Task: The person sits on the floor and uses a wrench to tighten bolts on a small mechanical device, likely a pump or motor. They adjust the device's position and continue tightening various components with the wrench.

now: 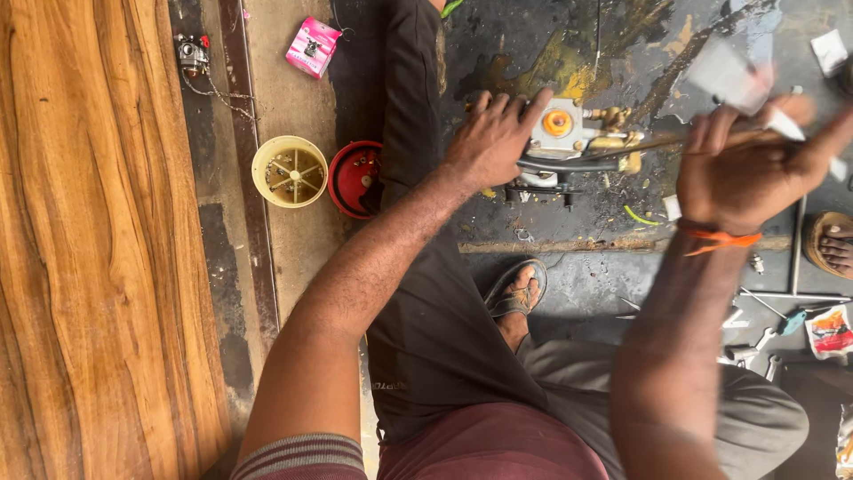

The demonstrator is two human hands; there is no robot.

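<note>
One small engine part [569, 142] is being pressed down on the dark floor [622, 276] by the spread left hand [493, 138]. One thin tool [675, 140] is being gripped by the closed right hand [746, 169] beside it. Two round bowls [290, 171] are lying left of the part.

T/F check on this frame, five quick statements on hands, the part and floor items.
1. The left hand rests on the metal part with the orange centre. True.
2. The right hand is empty. False: its grip is closed on a thin stick-like tool, blurred by motion.
3. A cream bowl and a red bowl sit side by side on the floor. True.
4. The pink packet lies inside the cream bowl. False: it lies apart, farther up the floor.
5. The right wrist is bare. False: it wears an orange thread band.
</note>
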